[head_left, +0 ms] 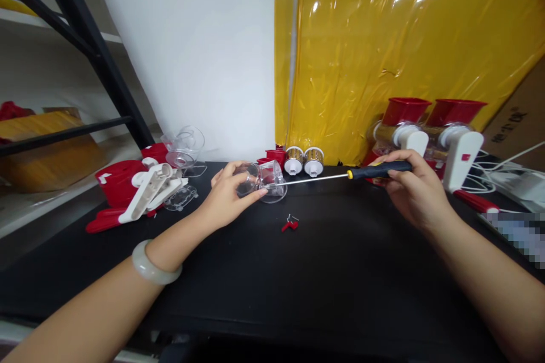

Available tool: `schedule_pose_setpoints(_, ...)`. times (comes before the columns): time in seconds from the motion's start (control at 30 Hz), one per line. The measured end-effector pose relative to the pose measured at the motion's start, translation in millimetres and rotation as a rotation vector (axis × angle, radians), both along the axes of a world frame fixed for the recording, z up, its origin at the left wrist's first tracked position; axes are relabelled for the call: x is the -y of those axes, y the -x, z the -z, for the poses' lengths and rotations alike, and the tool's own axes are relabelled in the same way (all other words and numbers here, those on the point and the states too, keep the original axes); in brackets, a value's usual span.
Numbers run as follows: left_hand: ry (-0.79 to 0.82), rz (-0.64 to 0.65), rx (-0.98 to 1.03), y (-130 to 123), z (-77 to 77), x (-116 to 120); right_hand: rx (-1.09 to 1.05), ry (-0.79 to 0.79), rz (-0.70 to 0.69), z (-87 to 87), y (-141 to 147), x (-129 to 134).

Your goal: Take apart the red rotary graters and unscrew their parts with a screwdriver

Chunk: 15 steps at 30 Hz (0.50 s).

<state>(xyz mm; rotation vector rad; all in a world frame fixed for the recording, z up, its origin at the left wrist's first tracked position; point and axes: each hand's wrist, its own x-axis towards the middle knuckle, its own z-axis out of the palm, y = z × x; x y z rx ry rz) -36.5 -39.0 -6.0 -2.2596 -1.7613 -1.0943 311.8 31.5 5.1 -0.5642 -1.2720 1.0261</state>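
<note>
While our left hand (pixel 230 195) is curled around a clear plastic part (pixel 271 173), our right hand (pixel 411 181) is closed about the dark handle of a screwdriver (pixel 356 173). We find the part near the middle of the view, just this side of two grater drums (pixel 304 162); whether it rests on the black tabletop (pixel 340 283) or is lifted, we cannot tell. Of the likely faults, we judge slipping foremost: smooth, rounded plastic held mainly by the fingers could turn under twist, letting the blade skid towards our left thumb. Too much thrust along the shaft might also crack or scratch the clear wall. Small screws (pixel 295 218) and a red piece (pixel 290 227) lie loose nearer us, where a stray sleeve or wrist could scatter them. We note that the screwdriver's long axis runs almost level across the view, its tip pointing left at the part and slightly lower than the handle. The part's own axis seems to run roughly sideways, though its transparency leaves us unsure.
</note>
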Motion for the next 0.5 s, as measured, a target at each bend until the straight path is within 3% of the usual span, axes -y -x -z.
schedule_pose_setpoints(0.5, -0.008, -0.007, -0.007, 1.5, 1.2, -0.6, 0.012, -0.024, -0.052, -0.8, -0.3, 3.6)
